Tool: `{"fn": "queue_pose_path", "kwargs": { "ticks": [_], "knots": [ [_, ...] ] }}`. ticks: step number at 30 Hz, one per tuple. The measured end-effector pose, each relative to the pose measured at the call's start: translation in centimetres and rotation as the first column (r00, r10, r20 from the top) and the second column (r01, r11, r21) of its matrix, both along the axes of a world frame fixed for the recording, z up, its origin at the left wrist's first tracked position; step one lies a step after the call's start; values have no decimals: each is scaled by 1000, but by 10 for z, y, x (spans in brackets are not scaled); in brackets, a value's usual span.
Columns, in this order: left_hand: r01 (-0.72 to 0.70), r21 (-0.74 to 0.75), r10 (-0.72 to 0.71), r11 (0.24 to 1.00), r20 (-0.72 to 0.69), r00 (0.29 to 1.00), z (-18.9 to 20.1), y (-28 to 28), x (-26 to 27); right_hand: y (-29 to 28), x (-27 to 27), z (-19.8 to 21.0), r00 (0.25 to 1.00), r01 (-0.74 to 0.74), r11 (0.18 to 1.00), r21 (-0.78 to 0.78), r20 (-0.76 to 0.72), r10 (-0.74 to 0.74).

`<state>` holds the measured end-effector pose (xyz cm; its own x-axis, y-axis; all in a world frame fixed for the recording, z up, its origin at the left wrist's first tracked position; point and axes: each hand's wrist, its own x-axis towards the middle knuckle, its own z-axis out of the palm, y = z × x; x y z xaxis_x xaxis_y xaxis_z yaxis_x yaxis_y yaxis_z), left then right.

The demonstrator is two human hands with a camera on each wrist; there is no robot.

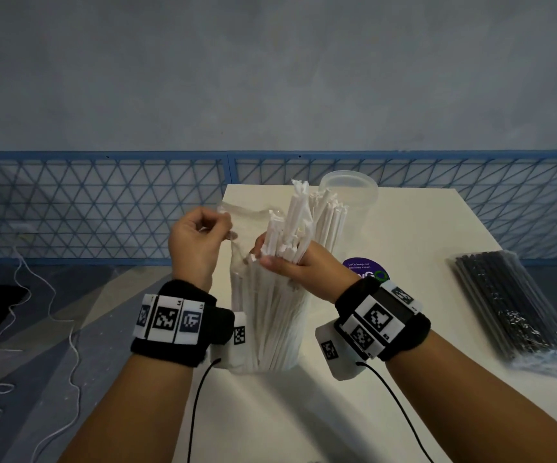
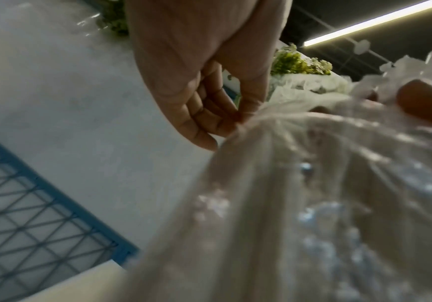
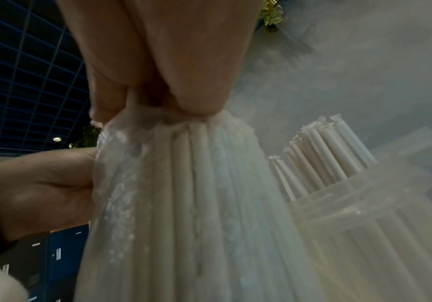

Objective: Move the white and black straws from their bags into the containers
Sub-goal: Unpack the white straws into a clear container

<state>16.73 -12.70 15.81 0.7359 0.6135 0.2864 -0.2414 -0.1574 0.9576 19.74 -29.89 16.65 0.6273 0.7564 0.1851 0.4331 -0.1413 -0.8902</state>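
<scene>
Straws, white and paper-wrapped (image 1: 270,305), stand bundled upright in a clear bag (image 1: 237,262) on the table (image 1: 420,228); the right hand (image 1: 290,265) clenches their upper part, frayed tips fanning above its fingers. Left of that grasp the left hand (image 1: 196,242) pinches the bag's mouth; beyond it stands a clear container (image 1: 354,195) with more white straws; black straws (image 1: 507,302) lie bagged far right.

White table (image 1: 420,228): straw bag (image 1: 263,329), clear container (image 1: 354,195), black-straw bag (image 1: 517,305), purple sticker (image 1: 360,267)

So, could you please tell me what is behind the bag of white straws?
A clear container stands behind the bag, already holding white straws. The bag and right hand cover its lower part, so its base is hidden.
</scene>
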Motion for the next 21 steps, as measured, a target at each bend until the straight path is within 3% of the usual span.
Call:
{"fn": "queue_pose_path", "kwargs": {
  "ticks": [4, 6, 8, 11, 13, 14, 16, 21],
  "knots": [
    [95, -78, -97, 992, -25, 995, 3, -8, -6, 2, 4, -6, 989, -34, 994, -102, 140, 48],
    [258, -181, -256, 949, 30, 966, 1, -7, -9, 4, 6, -9, 993, -17, 996, -86, 114, 27],
    [444, -214, -451, 870, 20, 892, -10, 5, -13, 3, 5, -9, 998, 14, 999, -31, 61, -12],
    [601, -119, -611, 790, -232, 757, -37, 7, -27, 2, 4, -6, 996, 81, 996, 44, -38, -79],
    [609, -69, -586, 790, -372, 719, -53, -6, -33, 4, 4, -3, 993, 106, 990, 98, -63, -100],
    [571, -32, -533, 820, -406, 742, -58, -14, -34, 6, 4, 1, 993, 107, 985, 134, -67, -99],
    [477, 27, -423, 879, -421, 802, -67, -21, -33, 8, 4, 9, 994, 108, 976, 191, -54, -100],
    [414, -43, -397, 909, -389, 831, -80, -12, -32, 0, 9, 38, 983, 182, 916, 358, -51, -176]
  ]
}}
